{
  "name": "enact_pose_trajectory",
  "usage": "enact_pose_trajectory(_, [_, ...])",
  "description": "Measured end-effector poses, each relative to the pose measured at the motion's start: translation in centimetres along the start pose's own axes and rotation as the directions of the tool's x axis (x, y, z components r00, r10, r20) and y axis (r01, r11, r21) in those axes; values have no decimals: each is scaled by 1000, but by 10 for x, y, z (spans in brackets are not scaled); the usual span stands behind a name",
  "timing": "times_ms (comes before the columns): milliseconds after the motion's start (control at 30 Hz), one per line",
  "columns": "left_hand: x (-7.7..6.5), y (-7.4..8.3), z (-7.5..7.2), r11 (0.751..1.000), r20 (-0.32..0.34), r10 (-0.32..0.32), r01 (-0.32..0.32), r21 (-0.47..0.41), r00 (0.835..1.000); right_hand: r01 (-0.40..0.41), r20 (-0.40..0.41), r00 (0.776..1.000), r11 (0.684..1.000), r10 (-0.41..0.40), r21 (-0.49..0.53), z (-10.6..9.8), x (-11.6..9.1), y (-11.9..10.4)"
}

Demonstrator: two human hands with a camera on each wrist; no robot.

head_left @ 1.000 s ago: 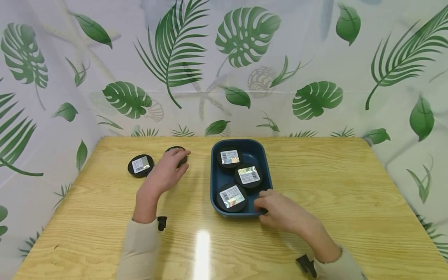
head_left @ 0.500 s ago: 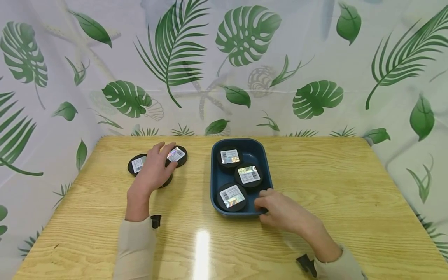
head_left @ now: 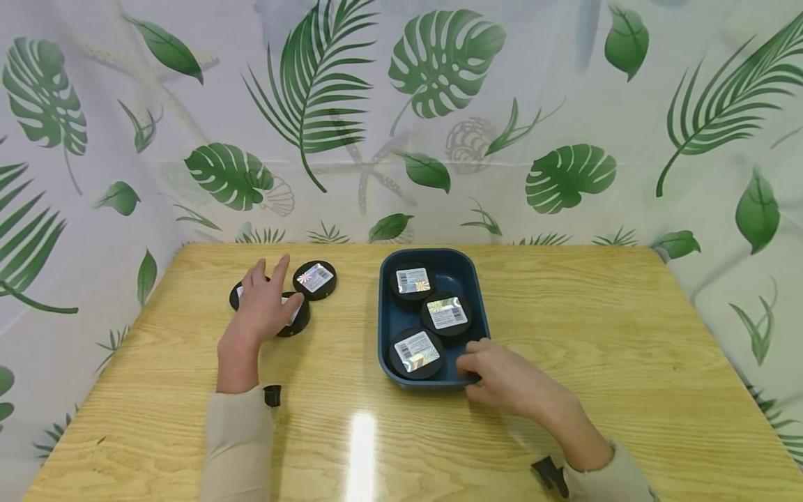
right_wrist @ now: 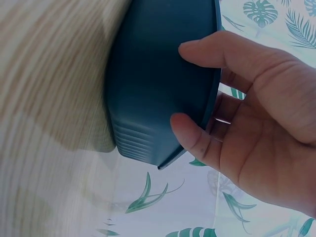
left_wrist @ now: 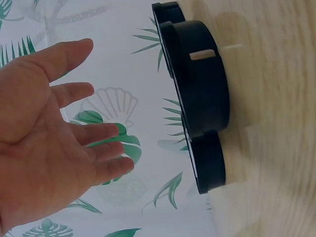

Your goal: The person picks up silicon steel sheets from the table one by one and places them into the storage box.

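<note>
My left hand [head_left: 258,307] hovers over three round black cases with white labels, fingers spread and holding nothing. One case [head_left: 315,280] lies beyond its fingertips, a second case [head_left: 300,322] shows beside the thumb, and the third case [head_left: 235,298] is partly covered by the hand. The left wrist view shows the palm [left_wrist: 54,133] apart from the cases' dark side walls [left_wrist: 202,89]. My right hand [head_left: 505,376] grips the near right corner of a blue plastic bin [head_left: 461,272], with fingers over its rim in the right wrist view.
Inside the bin lie three similar black cases, a rear case [head_left: 412,281], a middle case [head_left: 446,314] and a front case [head_left: 415,354]. The wooden table [head_left: 596,314] meets a leaf-print cloth [head_left: 489,188] behind and at the sides.
My left hand has drawn back to the left, away from the far case, uncovering it and part of the case beside the thumb. My right hand and the bin stay put.
</note>
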State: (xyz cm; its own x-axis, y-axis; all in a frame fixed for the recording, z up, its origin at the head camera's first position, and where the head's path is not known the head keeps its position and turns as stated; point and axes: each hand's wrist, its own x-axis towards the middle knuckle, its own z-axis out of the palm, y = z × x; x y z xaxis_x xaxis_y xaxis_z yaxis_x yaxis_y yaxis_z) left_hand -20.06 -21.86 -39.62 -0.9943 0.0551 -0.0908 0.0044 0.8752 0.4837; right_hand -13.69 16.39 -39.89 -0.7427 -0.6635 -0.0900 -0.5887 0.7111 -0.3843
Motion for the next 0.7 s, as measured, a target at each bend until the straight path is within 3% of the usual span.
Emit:
enact_pose_trajectory(233, [1, -10, 1, 996, 72, -85, 83, 25, 994, -7, 0, 1000, 1000, 7, -5, -1, 0, -1])
enact_pose_trajectory(700, [4, -4, 16, 988, 167, -133, 117, 102, 977, 7, -4, 1000, 1000, -7, -3, 1, -1, 0])
